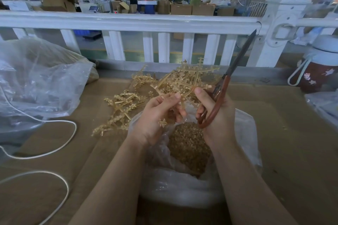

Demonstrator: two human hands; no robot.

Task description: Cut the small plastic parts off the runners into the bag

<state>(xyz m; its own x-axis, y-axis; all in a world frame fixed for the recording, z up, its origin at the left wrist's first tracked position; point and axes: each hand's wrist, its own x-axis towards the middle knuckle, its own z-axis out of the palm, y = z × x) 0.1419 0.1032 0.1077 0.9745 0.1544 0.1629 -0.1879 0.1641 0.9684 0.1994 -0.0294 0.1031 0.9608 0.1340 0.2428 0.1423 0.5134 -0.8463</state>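
My left hand (158, 113) grips an amber plastic runner (184, 91) that branches up from its fingers, a small cross-shaped piece sticking out below the palm. My right hand (213, 113) holds brown-handled scissors (222, 89), blades together and pointing up to the right; its thumb touches the runner. Both hands hover over an open clear plastic bag (245, 133) holding a heap of small amber parts (188, 144). More runners (126, 102) lie piled on the cardboard surface behind and to the left of the bag.
A large crumpled clear bag (36, 82) sits at the left. A white cord (60, 144) loops over the cardboard. A red and white bottle (318, 67) stands at the far right. A white railing (128, 22) runs along the table's back edge.
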